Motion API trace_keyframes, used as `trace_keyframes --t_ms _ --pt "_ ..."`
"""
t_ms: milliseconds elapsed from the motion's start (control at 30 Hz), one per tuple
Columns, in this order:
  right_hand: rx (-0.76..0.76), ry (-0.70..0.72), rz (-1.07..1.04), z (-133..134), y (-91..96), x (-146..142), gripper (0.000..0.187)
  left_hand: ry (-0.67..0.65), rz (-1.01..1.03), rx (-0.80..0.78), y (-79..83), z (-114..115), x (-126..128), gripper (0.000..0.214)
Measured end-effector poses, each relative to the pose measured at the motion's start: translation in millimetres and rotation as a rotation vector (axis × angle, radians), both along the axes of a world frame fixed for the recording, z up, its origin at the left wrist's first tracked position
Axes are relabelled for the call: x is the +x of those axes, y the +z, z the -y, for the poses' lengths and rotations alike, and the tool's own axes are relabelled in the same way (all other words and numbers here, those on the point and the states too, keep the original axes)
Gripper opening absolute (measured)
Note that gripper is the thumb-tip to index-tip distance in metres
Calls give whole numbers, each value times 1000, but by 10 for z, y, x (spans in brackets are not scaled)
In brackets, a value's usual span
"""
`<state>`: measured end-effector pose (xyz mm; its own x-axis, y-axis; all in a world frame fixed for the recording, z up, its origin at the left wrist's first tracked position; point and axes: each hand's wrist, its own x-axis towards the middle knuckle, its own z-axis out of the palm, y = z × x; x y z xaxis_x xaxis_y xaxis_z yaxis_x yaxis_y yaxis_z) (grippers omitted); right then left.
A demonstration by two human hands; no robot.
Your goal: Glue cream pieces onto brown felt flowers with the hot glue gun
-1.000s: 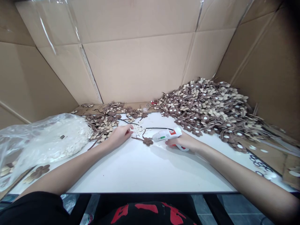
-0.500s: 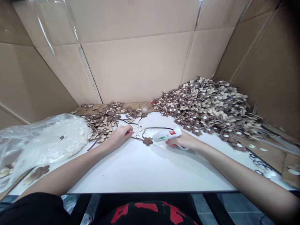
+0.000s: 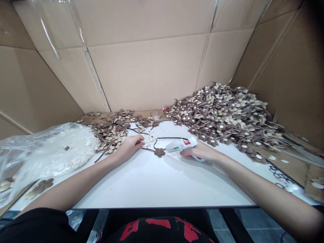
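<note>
In my right hand (image 3: pixel 199 151) is a white glue gun (image 3: pixel 181 144) with orange and green markings, its nozzle pointing left. The nozzle tip meets a brown felt flower (image 3: pixel 159 152) that lies on the white table (image 3: pixel 152 185). Thin brown strips run from the flower to the left and upward. My left hand (image 3: pixel 133 145) is closed, thumb and fingers pinched together just left of the flower. Whatever sits between those fingertips is too small to make out. Small white discs (image 3: pixel 149 139) lie scattered beside the left fingertips.
A big heap of brown and beige flowers (image 3: pixel 222 114) fills the back right. A smaller flower pile (image 3: pixel 111 135) lies at the back left, near a clear plastic bag (image 3: pixel 73 145) of white discs. Cardboard walls (image 3: pixel 149 67) enclose the back and sides. Dark rings (image 3: pixel 278 173) lie at the right.
The glue gun and my right hand have shifted very slightly to the right. My left hand has stayed almost still.
</note>
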<state>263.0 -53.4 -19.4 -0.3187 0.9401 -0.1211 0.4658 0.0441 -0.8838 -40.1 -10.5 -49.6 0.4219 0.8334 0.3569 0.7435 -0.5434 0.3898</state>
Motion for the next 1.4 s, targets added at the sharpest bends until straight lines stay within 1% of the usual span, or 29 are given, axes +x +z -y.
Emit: trace_keyframes --t_ms 167,300,400,467,600,700,800,1000,1100,1200,1300,1400 --pt "-8 -26 23 0 -15 26 9 9 70 -32 37 34 32 15" --pt "-8 -26 -4 -2 -36 23 13 -4 72 -30 118 97 66 19" --pt "-6 -31 -21 -3 -56 9 15 -15 140 -29 163 134 98 21" --pt "-3 -28 -35 -6 -70 -1 16 -24 233 -77 162 149 123 19" --pt "-8 -19 -63 -14 -90 -16 18 -81 440 -238 119 175 184 19" --pt "-18 -16 -78 -16 -92 -25 19 -104 502 -273 103 197 226 21" --pt "-16 -16 -81 -9 -79 -36 17 -92 504 -275 102 207 247 23" --pt "-24 -30 -105 25 -23 -65 11 -116 489 -361 109 221 250 25" --pt "-36 -20 -108 27 -3 -72 8 -109 441 -334 126 230 256 23" --pt "-34 -11 -116 22 -3 -76 7 -99 381 -256 136 224 272 21" --pt "-24 -20 -141 21 -13 -81 12 -78 331 -194 124 213 312 16" --pt "-24 -28 -160 22 -23 -90 18 -47 317 -208 97 217 378 15"
